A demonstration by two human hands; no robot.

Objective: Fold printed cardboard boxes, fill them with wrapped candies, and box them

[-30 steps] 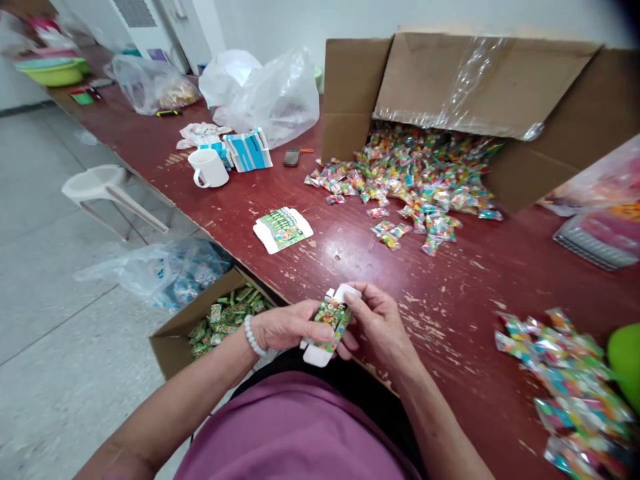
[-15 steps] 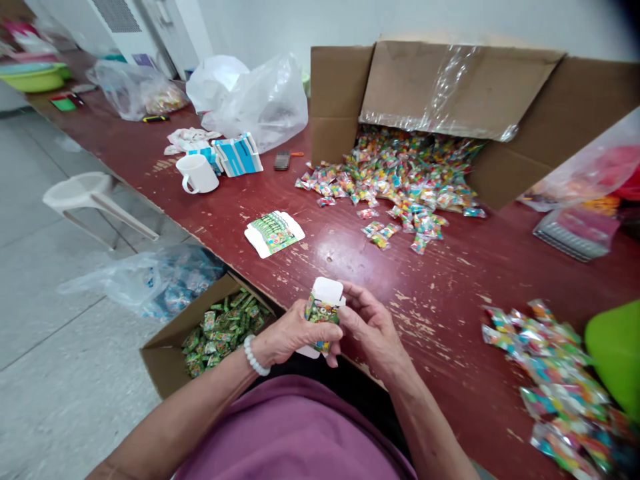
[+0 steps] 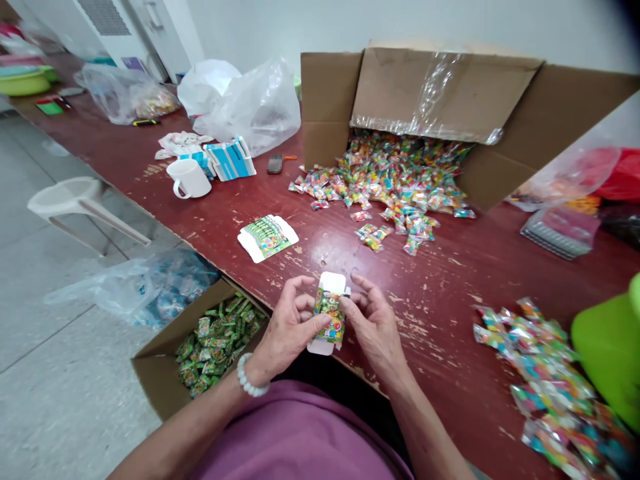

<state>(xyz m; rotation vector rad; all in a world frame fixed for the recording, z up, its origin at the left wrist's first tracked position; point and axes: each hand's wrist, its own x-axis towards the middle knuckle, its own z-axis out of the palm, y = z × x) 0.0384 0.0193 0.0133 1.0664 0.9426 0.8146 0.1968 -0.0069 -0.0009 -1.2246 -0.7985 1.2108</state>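
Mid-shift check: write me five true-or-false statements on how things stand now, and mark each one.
1. The left hand holds the small box. True.
2. The right hand is on the mug. False: its thumb is at the small box; the mug stands apart on the table.
3. Wrapped packets spill from the carton onto the table. True.
4. The bracelet is on the right wrist. False: it is on the left.
5. The small box's top flap is tucked in. False: it sticks out.
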